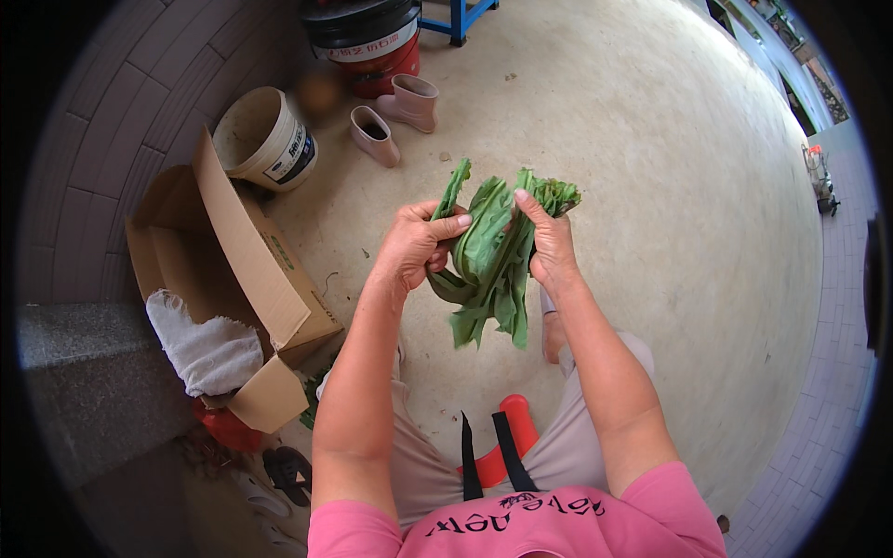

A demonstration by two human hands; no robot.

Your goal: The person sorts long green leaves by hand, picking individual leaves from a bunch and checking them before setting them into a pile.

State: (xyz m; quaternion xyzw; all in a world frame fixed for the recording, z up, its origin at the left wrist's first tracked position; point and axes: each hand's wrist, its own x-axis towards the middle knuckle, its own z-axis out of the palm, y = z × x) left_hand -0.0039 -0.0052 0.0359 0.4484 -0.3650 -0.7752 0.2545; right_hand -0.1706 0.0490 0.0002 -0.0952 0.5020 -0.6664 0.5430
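Observation:
Both hands hold long green leaves above the concrete floor. My left hand [425, 240] pinches a leaf stalk and the side of the leafy greens [485, 234] between thumb and fingers. Around the right part of the bunch, where cut stalk ends show at the top, my right hand [551, 240] is closed, its thumb lying on top. The leaf tips hang down between the two hands. The palm of each hand is hidden.
At the left lies an open cardboard box [251, 244] with a grey cloth [206, 345] over its edge. Beyond it stand a white bucket [261, 139], pink rubber boots [411, 102] and a red bucket [384, 66]. Part of a red plastic seat [518, 425] shows between the legs.

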